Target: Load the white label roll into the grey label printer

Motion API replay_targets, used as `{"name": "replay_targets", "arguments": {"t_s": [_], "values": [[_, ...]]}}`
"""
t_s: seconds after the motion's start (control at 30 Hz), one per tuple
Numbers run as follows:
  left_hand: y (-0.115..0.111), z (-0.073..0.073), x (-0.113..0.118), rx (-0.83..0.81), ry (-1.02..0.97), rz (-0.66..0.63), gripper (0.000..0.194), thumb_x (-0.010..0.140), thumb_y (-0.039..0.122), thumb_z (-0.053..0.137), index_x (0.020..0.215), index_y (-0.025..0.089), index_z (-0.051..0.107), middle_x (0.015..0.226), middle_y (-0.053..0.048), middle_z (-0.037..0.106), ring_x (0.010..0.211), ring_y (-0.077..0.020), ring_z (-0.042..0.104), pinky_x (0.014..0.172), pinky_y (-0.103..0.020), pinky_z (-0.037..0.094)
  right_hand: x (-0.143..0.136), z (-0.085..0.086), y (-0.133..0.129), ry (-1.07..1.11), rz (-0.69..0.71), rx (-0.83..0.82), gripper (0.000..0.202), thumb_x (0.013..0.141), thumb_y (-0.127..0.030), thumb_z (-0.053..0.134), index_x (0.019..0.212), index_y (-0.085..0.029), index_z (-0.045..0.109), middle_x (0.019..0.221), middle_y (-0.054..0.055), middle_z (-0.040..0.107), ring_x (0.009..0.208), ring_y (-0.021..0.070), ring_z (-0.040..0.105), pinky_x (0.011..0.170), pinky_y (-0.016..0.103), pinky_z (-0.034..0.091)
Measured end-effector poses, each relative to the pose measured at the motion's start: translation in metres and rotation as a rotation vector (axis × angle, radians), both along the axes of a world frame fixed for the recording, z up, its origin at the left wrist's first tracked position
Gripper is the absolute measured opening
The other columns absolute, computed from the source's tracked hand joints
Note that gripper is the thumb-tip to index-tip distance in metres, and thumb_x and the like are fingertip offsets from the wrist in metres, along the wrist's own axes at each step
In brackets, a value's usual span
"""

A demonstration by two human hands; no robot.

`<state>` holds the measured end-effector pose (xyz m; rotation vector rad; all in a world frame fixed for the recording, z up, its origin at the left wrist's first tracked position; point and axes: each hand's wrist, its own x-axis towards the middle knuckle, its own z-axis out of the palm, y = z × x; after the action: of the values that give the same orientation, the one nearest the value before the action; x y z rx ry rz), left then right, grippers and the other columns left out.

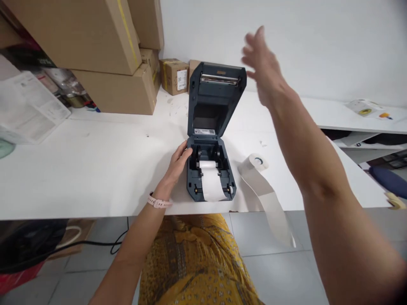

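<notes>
A dark label printer [227, 163] stands on the white table with its lid [218, 99] raised. A small roll of labels [207, 164] sits inside it, and its white strip [212, 185] runs forward over the roller to the front edge. My left hand [179, 163] grips the printer's left side, thumb over the rim. In the air beside the lid's upper right corner, my right hand [259, 57] is open and holds nothing; its fingers are apart and slightly blurred. Right of the printer lies a second label roll [254, 163], its loose strip [275, 212] hanging over the table's front edge.
Large cardboard boxes [121, 91] are stacked at the back left, with a small taped box [174, 76] behind the printer. A plastic-wrapped package [30, 108] lies far left. Tape and small items [365, 109] rest on the right-hand shelf. A cable [95, 243] hangs below the table.
</notes>
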<state>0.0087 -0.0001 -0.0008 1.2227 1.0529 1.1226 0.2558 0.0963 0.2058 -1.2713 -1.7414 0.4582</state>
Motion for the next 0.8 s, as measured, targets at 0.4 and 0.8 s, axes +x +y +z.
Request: {"name": "replay_targets", "arguments": {"t_s": [0.4, 0.8], "values": [[0.003, 0.006, -0.007, 0.084, -0.179, 0.414, 0.048, 0.091, 0.058, 0.057, 0.126, 0.026, 0.067, 0.138, -0.010, 0.069, 0.130, -0.0294, 0.064, 0.110, -0.047, 0.053, -0.027, -0.116, -0.194, -0.249, 0.014, 0.318, 0.042, 0.111, -0.040, 0.035, 0.140, -0.031, 0.064, 0.150, 0.005, 0.063, 0.143, 0.0247, 0.055, 0.123, 0.052, 0.045], [-0.098, 0.028, 0.017, 0.083, 0.054, -0.015, 0.094, 0.091, 0.053, 0.075, 0.166, 0.037, 0.021, 0.176, -0.004, 0.025, 0.163, -0.0340, 0.024, 0.131, -0.049, 0.032, -0.043, -0.196, -0.231, 0.114, -0.198, 0.030, 0.053, 0.107, -0.041, 0.047, 0.159, -0.034, 0.039, 0.169, 0.007, 0.042, 0.158, 0.0257, 0.039, 0.127, 0.055, 0.040]]}}
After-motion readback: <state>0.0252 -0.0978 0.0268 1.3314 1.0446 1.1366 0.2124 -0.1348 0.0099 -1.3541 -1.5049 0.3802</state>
